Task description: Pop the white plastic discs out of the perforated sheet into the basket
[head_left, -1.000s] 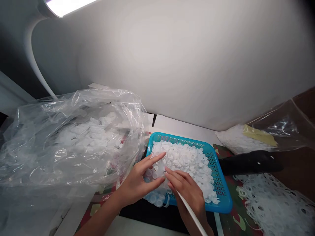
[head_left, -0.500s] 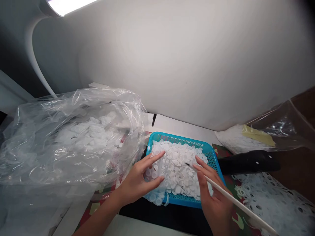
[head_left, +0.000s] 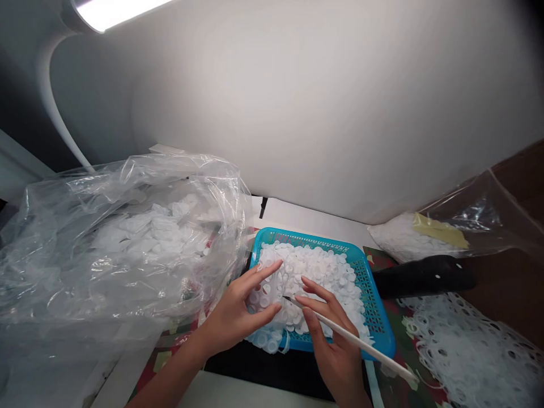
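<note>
My left hand (head_left: 240,309) rests at the tray's left side, fingers spread over a translucent plastic piece (head_left: 272,334) and the discs, and holds nothing I can make out. My right hand (head_left: 334,343) grips a thin white stick (head_left: 340,331), whose dark pointed tip (head_left: 285,297) sits just above the discs near my left fingers. A heap of small white plastic discs (head_left: 317,269) fills the blue perforated plastic tray (head_left: 374,306), hiding its floor.
A large clear plastic bag of white discs (head_left: 127,238) lies left of the tray. Right of it are a bagged white pile with yellow tape (head_left: 437,229), a black object (head_left: 425,276) and punched white plastic scrap (head_left: 471,351). A white desk lamp (head_left: 114,5) arches overhead.
My right hand has swung back left from the tray's right side, bringing the stick tip toward my left hand. My left hand stays nearly still.
</note>
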`<action>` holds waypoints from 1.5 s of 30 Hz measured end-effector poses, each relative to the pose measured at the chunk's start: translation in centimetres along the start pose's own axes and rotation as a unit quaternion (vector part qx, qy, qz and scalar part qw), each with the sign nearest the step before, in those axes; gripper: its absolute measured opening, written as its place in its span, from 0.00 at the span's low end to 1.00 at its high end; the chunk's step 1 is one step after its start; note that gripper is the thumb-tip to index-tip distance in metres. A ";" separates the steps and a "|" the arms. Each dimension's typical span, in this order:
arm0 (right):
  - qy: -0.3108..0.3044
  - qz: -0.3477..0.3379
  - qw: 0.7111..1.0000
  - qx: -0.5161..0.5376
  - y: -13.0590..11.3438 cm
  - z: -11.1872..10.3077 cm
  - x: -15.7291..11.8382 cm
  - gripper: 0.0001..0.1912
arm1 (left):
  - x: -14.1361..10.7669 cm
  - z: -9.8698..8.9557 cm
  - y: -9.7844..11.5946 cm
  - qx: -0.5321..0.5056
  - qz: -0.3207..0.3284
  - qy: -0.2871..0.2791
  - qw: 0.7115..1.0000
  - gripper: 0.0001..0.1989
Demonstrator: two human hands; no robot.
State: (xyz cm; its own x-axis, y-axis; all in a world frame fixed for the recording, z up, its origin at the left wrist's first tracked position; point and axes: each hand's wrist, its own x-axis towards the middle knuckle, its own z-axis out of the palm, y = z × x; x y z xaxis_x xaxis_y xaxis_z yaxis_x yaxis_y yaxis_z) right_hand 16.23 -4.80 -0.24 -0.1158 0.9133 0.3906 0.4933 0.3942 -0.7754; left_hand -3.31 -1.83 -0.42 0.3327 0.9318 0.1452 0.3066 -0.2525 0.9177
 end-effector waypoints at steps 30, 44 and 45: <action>0.205 -0.015 0.979 -0.012 0.7 -0.5 0.1 0.13 | 0.0 0.1 0.2 0.001 0.012 -0.008 1.000 0.31; 0.079 -0.014 0.995 -0.059 0.7 -1.6 0.3 0.11 | 0.1 -0.5 0.8 0.007 -0.009 -0.010 1.000 0.37; 0.052 -0.028 0.997 -0.053 0.6 -1.2 0.2 0.11 | 0.1 -0.5 0.8 0.006 -0.006 -0.010 1.000 0.37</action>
State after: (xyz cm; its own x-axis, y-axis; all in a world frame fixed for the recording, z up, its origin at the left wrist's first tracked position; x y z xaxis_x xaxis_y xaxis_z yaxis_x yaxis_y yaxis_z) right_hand 17.54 -4.48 0.04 -0.0585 0.8722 0.4857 0.5767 0.4267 -0.6967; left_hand -3.45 -1.78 0.49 0.3462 0.9294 0.1277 0.3212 -0.2453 0.9147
